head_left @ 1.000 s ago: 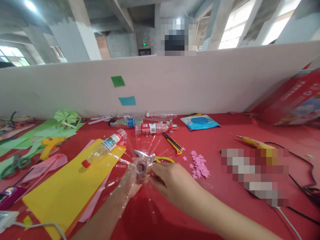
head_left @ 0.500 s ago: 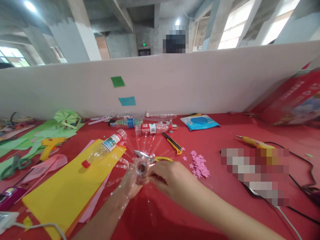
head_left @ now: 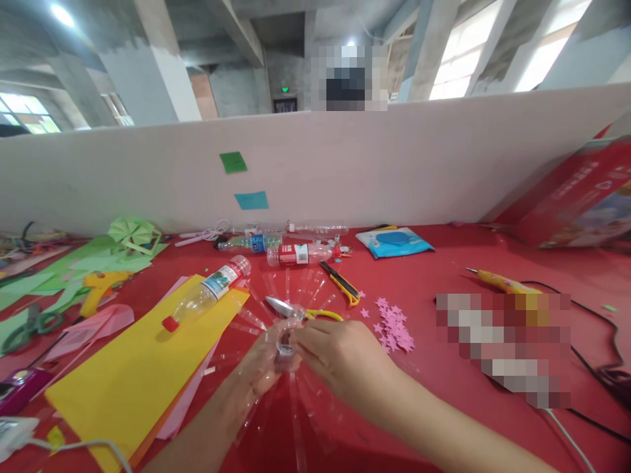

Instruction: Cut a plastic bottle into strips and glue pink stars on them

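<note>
A clear plastic bottle top point(head_left: 285, 351) has its round mouth facing up toward me, and long cut strips fan out from it over the red table. My left hand point(head_left: 263, 364) is closed around its neck from the left. At the mouth's right edge, the closed fingers of my right hand point(head_left: 332, 345) pinch the bottle top; their tips are partly hidden. Just beyond both hands lie scissors point(head_left: 286, 307) with yellow handles, blades apart. A yellow box cutter point(head_left: 341, 282) and a heap of pink paper stars point(head_left: 394, 326) are to the right of them.
A labelled bottle point(head_left: 210, 292) lies on yellow paper point(head_left: 142, 374) at left. More bottles point(head_left: 300, 253) and a blue wipes pack point(head_left: 394, 241) line the white partition point(head_left: 315, 171). Glue guns point(head_left: 497, 281) with cords sit at both sides. Green scissors point(head_left: 32, 325) rest far left.
The bottle top has tilted between my hands, its mouth turning and shifting slightly, and the strips have swung round. My right fingertips have moved over the rim.
</note>
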Available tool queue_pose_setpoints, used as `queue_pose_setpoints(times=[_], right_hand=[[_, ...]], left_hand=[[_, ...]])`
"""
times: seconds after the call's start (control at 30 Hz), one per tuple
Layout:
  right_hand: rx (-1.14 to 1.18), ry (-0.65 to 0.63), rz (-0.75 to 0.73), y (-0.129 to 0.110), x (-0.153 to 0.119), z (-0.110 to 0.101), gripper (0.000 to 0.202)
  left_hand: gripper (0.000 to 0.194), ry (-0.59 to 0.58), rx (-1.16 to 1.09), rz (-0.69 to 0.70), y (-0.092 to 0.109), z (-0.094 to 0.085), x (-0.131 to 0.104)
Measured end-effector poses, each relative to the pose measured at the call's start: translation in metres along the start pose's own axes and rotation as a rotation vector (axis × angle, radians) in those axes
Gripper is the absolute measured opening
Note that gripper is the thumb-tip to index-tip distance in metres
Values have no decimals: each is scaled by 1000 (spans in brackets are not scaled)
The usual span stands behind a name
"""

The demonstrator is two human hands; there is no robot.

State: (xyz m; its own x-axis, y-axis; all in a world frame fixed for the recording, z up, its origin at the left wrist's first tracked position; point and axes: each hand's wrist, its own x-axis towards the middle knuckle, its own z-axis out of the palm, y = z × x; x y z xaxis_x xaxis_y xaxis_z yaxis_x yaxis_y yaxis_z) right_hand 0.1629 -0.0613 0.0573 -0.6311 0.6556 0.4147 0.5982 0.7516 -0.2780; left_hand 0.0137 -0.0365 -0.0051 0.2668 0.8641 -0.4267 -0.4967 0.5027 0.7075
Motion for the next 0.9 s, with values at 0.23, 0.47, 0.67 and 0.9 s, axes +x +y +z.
queue_pose_setpoints(times=[0.23,0.47,0.67,0.9], right_hand=[[99,-92,162,-5,3,-9,11],[127,-89,180,-5,4,-11,11],[-1,-233,179,-5,7,-7,14],[-34,-213,157,-4,5,-7,15]], left_hand=[[23,30,-39,3,1,-6,8],[17,-24,-72,32,0,-13,11],[24,-12,-116,-12,4,-8,8],[28,-4,-103,-4,2,-5,8]])
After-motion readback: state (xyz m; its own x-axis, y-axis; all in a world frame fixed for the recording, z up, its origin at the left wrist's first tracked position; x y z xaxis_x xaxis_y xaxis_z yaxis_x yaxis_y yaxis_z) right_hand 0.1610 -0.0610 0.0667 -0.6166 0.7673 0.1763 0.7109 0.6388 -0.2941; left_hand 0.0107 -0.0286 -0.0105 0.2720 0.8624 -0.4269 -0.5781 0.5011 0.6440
